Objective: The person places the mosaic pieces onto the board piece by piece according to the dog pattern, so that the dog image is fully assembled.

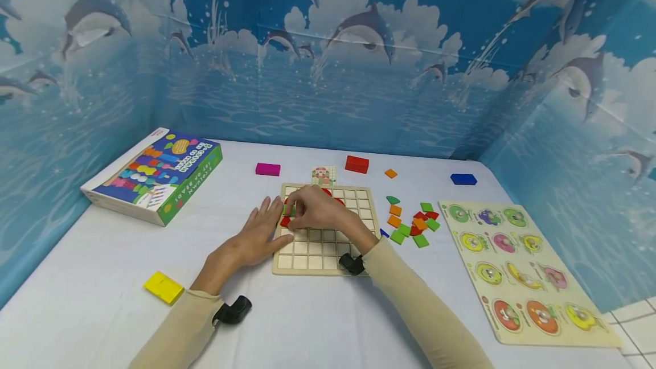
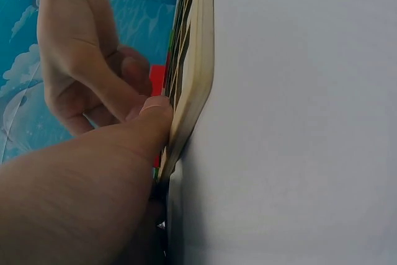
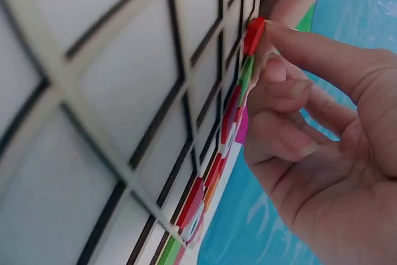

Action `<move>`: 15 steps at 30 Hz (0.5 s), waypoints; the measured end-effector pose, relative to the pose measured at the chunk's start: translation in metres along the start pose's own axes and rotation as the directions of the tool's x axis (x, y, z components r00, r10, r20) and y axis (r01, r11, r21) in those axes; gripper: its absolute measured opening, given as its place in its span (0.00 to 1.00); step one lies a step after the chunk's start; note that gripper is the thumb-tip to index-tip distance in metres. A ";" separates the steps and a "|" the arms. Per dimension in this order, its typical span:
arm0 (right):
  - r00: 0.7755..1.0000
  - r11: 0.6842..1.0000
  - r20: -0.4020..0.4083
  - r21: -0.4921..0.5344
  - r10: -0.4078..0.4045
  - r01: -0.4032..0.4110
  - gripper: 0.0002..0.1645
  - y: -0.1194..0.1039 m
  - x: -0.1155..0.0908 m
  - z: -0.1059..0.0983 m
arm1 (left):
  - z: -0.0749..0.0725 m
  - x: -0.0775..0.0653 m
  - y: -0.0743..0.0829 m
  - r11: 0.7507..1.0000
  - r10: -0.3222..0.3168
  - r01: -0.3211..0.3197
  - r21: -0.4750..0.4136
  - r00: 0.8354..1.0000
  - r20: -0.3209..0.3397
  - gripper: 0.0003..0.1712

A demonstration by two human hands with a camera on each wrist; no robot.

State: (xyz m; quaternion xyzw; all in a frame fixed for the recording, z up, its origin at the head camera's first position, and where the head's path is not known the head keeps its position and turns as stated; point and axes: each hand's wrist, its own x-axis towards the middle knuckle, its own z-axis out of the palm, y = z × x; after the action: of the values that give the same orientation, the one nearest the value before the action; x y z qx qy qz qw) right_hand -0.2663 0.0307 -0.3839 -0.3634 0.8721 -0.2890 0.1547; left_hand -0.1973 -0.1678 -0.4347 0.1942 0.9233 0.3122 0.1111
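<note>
A pale wooden grid board [image 1: 307, 262] lies on the white cloth. My left hand [image 1: 255, 238] rests at its left edge, fingers straight and spread, the thumb on the board. Over the board's left part, my right hand [image 1: 322, 209] has its fingers curled. In the right wrist view its thumb and fingertips pinch a small red square tile [image 3: 253, 34] at the grid's edge. A green tile [image 3: 246, 74] sits beside that one. More red pieces [image 3: 191, 203] lie in the far cells, partly hidden by the right hand in the head view.
A small picture card [image 1: 324, 175] touches the board's far side. Right of the board lie loose green, orange and red tiles [image 1: 404, 229]. Magenta [image 1: 268, 169], red [image 1: 357, 164], blue [image 1: 463, 179] and yellow [image 1: 163, 287] blocks, a game box [image 1: 154, 175] and a fruit puzzle board [image 1: 474, 278] surround it.
</note>
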 end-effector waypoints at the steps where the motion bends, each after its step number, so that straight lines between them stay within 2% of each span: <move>1: 1.000 1.000 0.004 -0.009 -0.017 0.017 0.09 0.001 0.000 0.000 | 0.001 0.001 -0.001 1.000 -0.004 0.004 0.002 1.000 0.000 0.53; 4: 0.999 0.998 0.004 -0.046 -0.045 0.045 0.13 0.002 0.001 0.002 | 0.000 0.001 -0.001 1.000 -0.010 0.010 0.005 1.000 0.001 0.53; 11: 1.000 0.996 0.000 -0.082 -0.028 0.028 0.08 -0.001 0.003 0.006 | 0.000 0.000 0.002 1.000 -0.019 0.019 0.003 1.000 -0.003 0.53; 15: 0.999 0.995 -0.016 -0.091 -0.035 0.033 0.10 -0.003 0.004 0.010 | 0.000 0.000 0.003 1.000 -0.013 0.013 -0.005 1.000 -0.007 0.52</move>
State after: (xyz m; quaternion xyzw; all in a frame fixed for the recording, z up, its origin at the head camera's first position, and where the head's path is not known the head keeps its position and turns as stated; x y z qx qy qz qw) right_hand -0.2628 0.0223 -0.3904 -0.3822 0.8794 -0.2548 0.1254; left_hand -0.1967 -0.1660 -0.4326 0.1867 0.9242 0.3142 0.1105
